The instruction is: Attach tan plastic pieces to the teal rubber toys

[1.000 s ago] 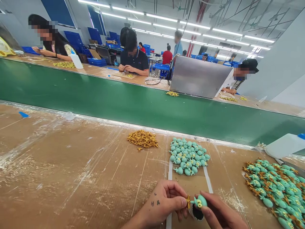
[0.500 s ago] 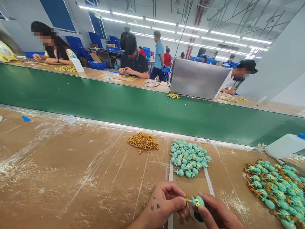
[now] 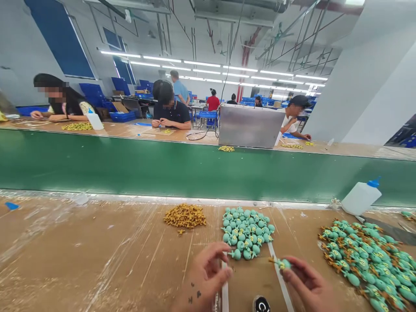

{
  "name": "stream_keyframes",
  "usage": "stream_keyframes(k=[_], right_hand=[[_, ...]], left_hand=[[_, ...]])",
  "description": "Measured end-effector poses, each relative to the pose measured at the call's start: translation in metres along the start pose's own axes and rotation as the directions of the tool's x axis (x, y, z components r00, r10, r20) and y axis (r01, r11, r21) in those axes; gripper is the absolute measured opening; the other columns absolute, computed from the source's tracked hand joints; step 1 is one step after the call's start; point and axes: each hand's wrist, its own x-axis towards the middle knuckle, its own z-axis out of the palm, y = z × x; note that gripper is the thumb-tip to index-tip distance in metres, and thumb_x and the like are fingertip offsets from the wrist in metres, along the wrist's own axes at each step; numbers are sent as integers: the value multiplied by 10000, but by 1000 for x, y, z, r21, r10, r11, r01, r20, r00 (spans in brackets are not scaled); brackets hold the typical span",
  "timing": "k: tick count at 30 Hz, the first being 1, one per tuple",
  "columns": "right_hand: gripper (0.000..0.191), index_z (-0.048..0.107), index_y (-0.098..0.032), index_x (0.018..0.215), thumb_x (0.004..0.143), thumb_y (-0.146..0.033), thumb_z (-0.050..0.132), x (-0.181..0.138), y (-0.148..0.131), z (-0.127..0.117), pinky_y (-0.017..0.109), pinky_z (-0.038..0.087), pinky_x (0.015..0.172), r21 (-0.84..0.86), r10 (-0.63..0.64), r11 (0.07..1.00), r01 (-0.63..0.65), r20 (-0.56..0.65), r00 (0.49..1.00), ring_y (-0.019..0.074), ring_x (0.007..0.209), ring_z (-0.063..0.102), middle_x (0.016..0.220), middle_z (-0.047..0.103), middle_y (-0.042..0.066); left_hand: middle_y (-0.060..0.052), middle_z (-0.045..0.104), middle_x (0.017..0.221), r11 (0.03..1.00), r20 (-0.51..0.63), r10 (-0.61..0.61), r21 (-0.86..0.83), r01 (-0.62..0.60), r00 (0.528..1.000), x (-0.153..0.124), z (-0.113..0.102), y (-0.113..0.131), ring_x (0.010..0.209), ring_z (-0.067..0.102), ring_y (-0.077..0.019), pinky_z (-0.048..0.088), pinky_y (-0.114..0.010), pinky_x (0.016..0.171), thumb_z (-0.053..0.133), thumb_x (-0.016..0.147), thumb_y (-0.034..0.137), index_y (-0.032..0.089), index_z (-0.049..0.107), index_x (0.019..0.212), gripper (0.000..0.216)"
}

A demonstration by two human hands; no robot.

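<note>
My right hand (image 3: 305, 281) pinches a small teal toy figure (image 3: 284, 264) by its round head; a brown piece on its thin end points left. My left hand (image 3: 206, 277) is apart from it, thumb and fingers spread with nothing between them. Its fingertips are near a heap of teal figure heads (image 3: 247, 227) with yellow eyes. To the left of that heap lies a pile of small brown pieces (image 3: 185, 216). Many teal figures with brown parts (image 3: 367, 258) cover the table at the right. Below, between my hands, sits a round black-and-white object (image 3: 261, 304).
A white bottle with a blue cap (image 3: 361, 198) stands at the table's back right. Beyond the cardboard-covered table (image 3: 107, 255) runs a green belt (image 3: 130, 167). Several people sit across it, near a metal box (image 3: 250, 125). A blue scrap (image 3: 12, 206) lies far left.
My left hand has let go of the brown end of the figure and moved left. My right hand has carried the figure rightward, uncovering the round black-and-white object. The view has tilted up.
</note>
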Motion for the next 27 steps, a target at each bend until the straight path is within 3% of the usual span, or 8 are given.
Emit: stream_keyframes(k=[3,5,7,10,13,17,20,27], right_hand=[[528,743,-191,966,672,-621,830,38,11,-47,294,650,698,-88,76,993,-85,-98,992,294,832,768,866,800,77],[541,744,-195,943,622,-627,798,61,19,-76,337,637,629,-195,119,972,-133,-82,990,310,755,760,823,796,81],[542,758,-208,906,598,-653,745,77,24,-96,394,621,626,-383,80,919,-95,-54,995,347,768,751,809,792,95],[524,765,-200,888,682,-659,619,85,21,-96,503,596,757,-636,-176,766,97,-61,983,385,840,725,955,772,155],[508,745,-159,940,834,-574,472,80,5,-61,499,578,765,-681,-325,677,279,63,944,335,782,694,1000,712,185],[311,746,-236,998,883,-317,469,75,-15,6,310,564,834,-540,-286,682,494,425,859,226,906,696,1020,715,70],[324,736,-217,936,791,-187,447,77,-16,33,325,539,840,-516,-270,673,529,495,826,239,931,687,1010,697,82],[253,709,-192,836,772,-269,476,71,-7,17,383,499,760,-519,-219,724,454,451,865,282,830,654,931,632,102]], left_hand=[[-138,680,1176,768,-120,175,638,-59,977,24,-54,17,1052,631,-331,535,-480,926,534,848,363,205,755,997,309],[-198,666,1148,556,-149,240,831,-11,959,36,-86,15,1109,610,-388,510,-574,976,409,855,294,138,740,1036,408],[-221,665,1116,465,-161,208,884,47,965,44,-106,4,1043,649,-381,544,-559,925,350,855,258,101,721,1074,458],[-189,698,1050,481,-182,176,873,77,968,47,-118,-14,923,702,-334,583,-489,837,305,890,265,126,705,1076,462],[-144,727,968,516,-196,195,854,69,961,46,-119,-23,884,711,-317,578,-463,809,323,888,278,170,696,997,404],[-107,740,918,577,-186,208,816,33,960,43,-122,-17,861,710,-290,558,-419,805,380,866,351,206,683,909,339],[-70,718,813,629,-207,216,777,26,954,37,-124,-9,765,683,-259,528,-362,738,427,846,421,230,643,795,293],[19,554,553,657,-317,170,742,132,933,30,-118,2,544,552,-193,411,-287,588,421,751,353,252,467,665,141]])
